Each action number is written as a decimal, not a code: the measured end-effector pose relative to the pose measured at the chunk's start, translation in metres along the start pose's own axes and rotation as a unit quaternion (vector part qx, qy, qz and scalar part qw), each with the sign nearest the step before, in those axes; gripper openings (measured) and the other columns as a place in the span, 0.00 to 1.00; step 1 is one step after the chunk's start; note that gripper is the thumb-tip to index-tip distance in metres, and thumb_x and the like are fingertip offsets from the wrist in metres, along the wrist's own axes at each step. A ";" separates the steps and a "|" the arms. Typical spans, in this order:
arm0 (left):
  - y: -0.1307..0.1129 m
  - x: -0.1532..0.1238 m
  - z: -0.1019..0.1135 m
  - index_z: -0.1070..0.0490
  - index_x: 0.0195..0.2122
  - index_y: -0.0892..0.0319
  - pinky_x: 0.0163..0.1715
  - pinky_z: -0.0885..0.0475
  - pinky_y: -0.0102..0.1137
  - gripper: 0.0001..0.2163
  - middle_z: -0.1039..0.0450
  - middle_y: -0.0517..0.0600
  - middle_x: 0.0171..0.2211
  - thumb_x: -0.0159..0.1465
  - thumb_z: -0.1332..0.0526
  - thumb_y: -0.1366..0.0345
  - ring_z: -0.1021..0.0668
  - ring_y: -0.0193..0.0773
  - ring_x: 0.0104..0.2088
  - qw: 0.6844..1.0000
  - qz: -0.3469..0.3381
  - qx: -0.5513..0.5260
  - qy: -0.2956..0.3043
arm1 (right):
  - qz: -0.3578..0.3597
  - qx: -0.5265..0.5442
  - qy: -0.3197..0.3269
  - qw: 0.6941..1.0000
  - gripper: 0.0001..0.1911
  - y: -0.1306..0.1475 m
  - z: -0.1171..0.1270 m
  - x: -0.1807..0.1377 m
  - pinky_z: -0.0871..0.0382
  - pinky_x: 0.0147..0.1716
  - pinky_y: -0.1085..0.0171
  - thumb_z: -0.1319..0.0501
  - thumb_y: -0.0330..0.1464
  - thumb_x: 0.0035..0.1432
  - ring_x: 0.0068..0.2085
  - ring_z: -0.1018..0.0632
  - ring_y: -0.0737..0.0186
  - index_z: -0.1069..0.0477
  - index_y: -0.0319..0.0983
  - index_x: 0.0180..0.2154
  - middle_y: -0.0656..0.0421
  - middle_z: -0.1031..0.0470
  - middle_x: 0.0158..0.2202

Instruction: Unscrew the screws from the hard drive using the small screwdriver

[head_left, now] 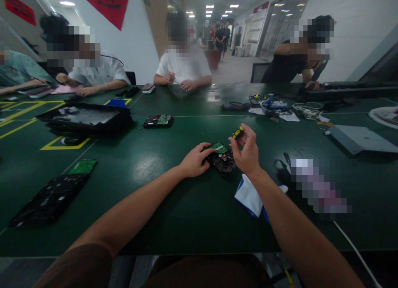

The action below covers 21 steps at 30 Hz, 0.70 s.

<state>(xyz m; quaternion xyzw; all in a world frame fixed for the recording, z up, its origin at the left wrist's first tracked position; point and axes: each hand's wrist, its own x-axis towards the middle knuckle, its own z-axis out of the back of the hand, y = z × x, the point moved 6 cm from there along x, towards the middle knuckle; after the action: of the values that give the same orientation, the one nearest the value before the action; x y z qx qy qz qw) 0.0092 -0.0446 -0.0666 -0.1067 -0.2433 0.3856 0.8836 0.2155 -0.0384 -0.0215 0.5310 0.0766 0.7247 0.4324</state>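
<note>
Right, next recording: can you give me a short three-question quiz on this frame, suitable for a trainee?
1. Multiple choice. What does the right hand hold? (A) a blue cable (B) a yellow-and-black tool (C) a red banner
2. True or false? The left hand touches the black device with the green board.
3. Short answer. Which of the person's own forearms partly hides the white-and-blue cloth from the camera?

Key:
1. B
2. True
3. The right forearm
</note>
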 end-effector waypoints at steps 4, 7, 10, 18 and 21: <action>0.000 0.000 0.001 0.34 0.68 0.54 0.66 0.32 0.51 0.30 0.40 0.60 0.68 0.62 0.39 0.70 0.32 0.55 0.67 1.000 0.002 -0.005 0.001 | -0.009 0.000 -0.002 1.000 0.35 -0.001 0.001 0.000 0.17 0.48 0.46 0.43 0.39 0.71 0.54 0.20 0.47 0.54 0.47 0.73 0.44 0.36 0.66; 0.000 0.000 0.001 0.34 0.68 0.54 0.66 0.32 0.51 0.30 0.41 0.60 0.69 0.62 0.39 0.70 0.32 0.54 0.67 1.000 0.005 -0.009 0.001 | -0.014 -0.004 0.007 1.000 0.35 -0.002 0.000 0.000 0.17 0.48 0.45 0.44 0.39 0.71 0.54 0.20 0.46 0.55 0.47 0.73 0.44 0.36 0.66; 0.000 0.000 0.001 0.34 0.68 0.54 0.66 0.31 0.51 0.31 0.41 0.60 0.69 0.62 0.39 0.70 0.32 0.55 0.67 1.000 0.002 -0.008 0.000 | -0.013 0.001 0.010 1.000 0.34 -0.002 0.000 -0.001 0.18 0.49 0.46 0.44 0.39 0.71 0.55 0.20 0.47 0.54 0.46 0.73 0.45 0.34 0.65; 0.002 0.000 -0.002 0.34 0.68 0.54 0.66 0.31 0.52 0.31 0.40 0.60 0.68 0.62 0.39 0.70 0.32 0.54 0.67 1.000 0.003 -0.003 -0.001 | -0.008 0.015 0.004 1.000 0.33 -0.001 0.000 -0.002 0.18 0.49 0.47 0.44 0.39 0.72 0.55 0.20 0.47 0.54 0.46 0.72 0.45 0.32 0.64; 0.003 0.000 -0.003 0.34 0.68 0.53 0.66 0.32 0.51 0.31 0.40 0.59 0.68 0.62 0.39 0.70 0.32 0.54 0.67 1.000 0.004 -0.005 -0.003 | -0.004 0.017 0.003 1.000 0.34 -0.001 0.000 -0.002 0.17 0.48 0.47 0.45 0.39 0.72 0.55 0.20 0.48 0.55 0.46 0.73 0.44 0.33 0.65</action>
<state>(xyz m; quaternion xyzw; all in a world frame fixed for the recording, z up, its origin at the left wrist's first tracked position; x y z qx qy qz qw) 0.0089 -0.0423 -0.0700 -0.1107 -0.2469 0.3882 0.8809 0.2162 -0.0389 -0.0240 0.5357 0.0927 0.7231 0.4260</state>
